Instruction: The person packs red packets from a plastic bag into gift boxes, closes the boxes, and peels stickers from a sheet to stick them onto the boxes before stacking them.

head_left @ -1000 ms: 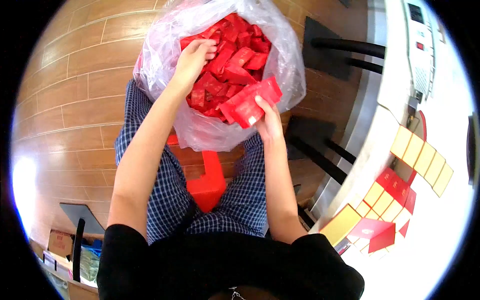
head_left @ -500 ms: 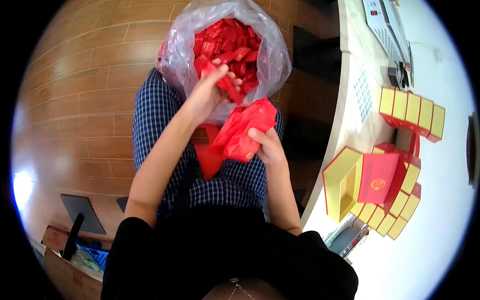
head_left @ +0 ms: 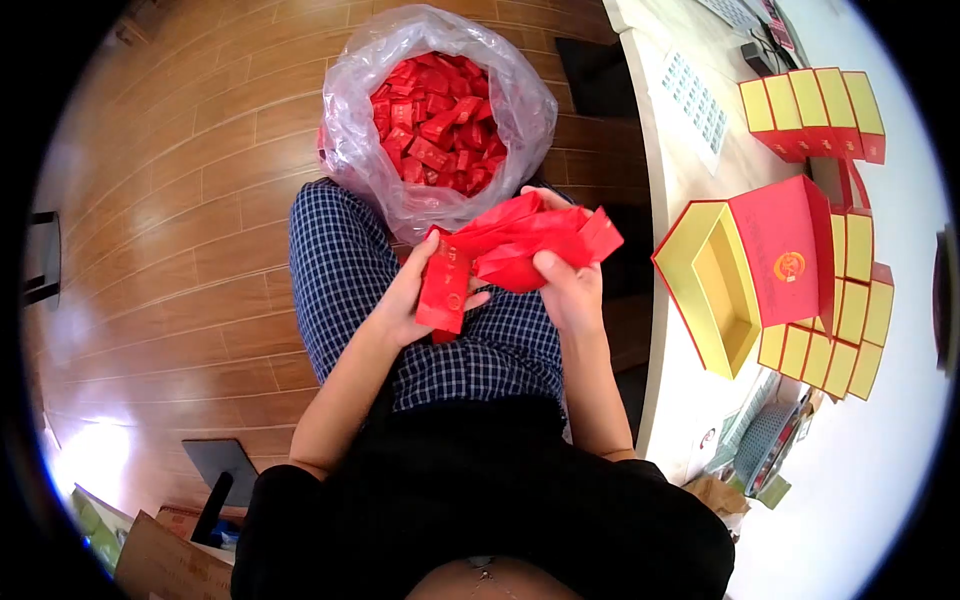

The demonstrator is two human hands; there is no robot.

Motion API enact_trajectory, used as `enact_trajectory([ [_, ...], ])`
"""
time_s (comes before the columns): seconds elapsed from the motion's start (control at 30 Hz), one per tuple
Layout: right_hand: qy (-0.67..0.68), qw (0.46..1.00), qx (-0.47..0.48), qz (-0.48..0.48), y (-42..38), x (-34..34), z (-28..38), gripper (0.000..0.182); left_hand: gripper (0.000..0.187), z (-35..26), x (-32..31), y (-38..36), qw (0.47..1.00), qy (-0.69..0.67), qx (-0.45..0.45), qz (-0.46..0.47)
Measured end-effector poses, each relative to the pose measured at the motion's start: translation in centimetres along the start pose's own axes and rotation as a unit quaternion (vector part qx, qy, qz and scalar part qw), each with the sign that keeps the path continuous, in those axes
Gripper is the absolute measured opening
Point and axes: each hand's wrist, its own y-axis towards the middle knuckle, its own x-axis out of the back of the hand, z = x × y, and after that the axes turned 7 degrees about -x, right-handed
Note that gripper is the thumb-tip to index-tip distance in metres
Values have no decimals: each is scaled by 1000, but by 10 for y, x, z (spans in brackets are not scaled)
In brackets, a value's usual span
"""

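Note:
Between my knees stands a clear plastic bag [head_left: 355, 130] full of small red packets [head_left: 430, 125]. My left hand [head_left: 400, 305] is closed on a red packet [head_left: 440, 290] with faint printing, held upright above my lap. Several more red packets [head_left: 520, 240] are bunched in my right hand [head_left: 575, 290], thumb on top and fingers mostly hidden beneath. The two hands are close together, and the left packet touches or nearly touches the bunch. Part of another red item shows below my left hand, over my lap.
On the white table [head_left: 655, 330] to my right stands an open red-and-gold box [head_left: 735, 290]. Stacked gold-and-red boxes [head_left: 820, 110] lie behind it. A printed sheet [head_left: 695, 105] and a grey basket [head_left: 765, 440] are also there. Cardboard [head_left: 170, 560] sits at the lower left.
My left hand has come back from the bag's mouth toward my lap with a red packet. My right hand, with its bunch, has shifted right. The view has turned slightly.

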Motion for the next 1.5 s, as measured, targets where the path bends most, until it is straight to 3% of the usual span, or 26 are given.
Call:
enact_trajectory([
  [0.07, -187, 967, 123, 125, -5, -1, -1, 42, 57, 2, -14, -6, 1000, 2, -16, 5],
  [0.1, -231, 955, 121, 144, -10, -4, 0, 33, 60, 1, -4, 2, 998, -11, -33, 55],
  [0.13, -231, 951, 111, 173, -16, -5, 0, 36, 64, -2, -7, 3, 993, -25, -50, 104],
  [0.17, -271, 938, 130, 173, -20, -5, -1, 37, 72, -4, -10, 0, 994, 3, -61, 92],
  [0.27, -351, 904, 184, 162, -30, -9, 5, 41, 75, -9, -23, -1, 983, 61, -111, 131],
  [0.33, -504, 813, 238, 166, -40, -15, 13, 44, 75, -8, -24, -6, 981, 47, -90, 164],
  [0.4, -546, 779, 246, 187, -48, -21, 11, 48, 70, -4, -25, -5, 976, 109, -147, 121],
  [0.5, -546, 775, 246, 200, -55, -22, 1, 46, 63, -4, -23, -2, 968, 105, -156, 165],
  [0.73, -543, 777, 250, 198, -60, -21, -3, 46, 64, -6, -26, -4, 954, 117, -197, 193],
  [0.87, -370, 895, 216, 121, -57, -14, -11, 42, 72, -3, -23, -1, 941, 162, -230, 186],
  [0.97, -182, 976, 115, 22, -59, -12, -18, 33, 67, -3, -25, -4, 939, 171, -257, 155],
  [1.13, 3, 1000, 21, 11, -64, -10, -28, 39, 69, -2, -44, 1, 935, 127, -319, 91],
  [1.2, 115, 986, -116, -35, -68, -14, -30, 43, 68, -5, -44, 2, 937, 122, -315, 91],
  [1.27, 82, 990, -105, -49, -70, -7, -39, 44, 67, -8, -44, 4, 941, 111, -307, 92],
  [1.33, -95, 988, -119, 33, -69, 3, -35, 46, 67, -12, -40, 6, 936, 139, -312, 87],
  [1.4, -87, 986, -138, 43, -67, 6, -28, 51, 71, -19, -19, 7, 970, 128, -167, 119],
  [1.47, -58, 979, -196, 6, -66, 0, -14, 52, 74, -20, -30, 6, 964, 158, -165, 140],
  [1.5, -38, 972, -229, 37, -62, 3, -8, 49, 73, -20, -37, 6, 955, 144, -164, 200],
])
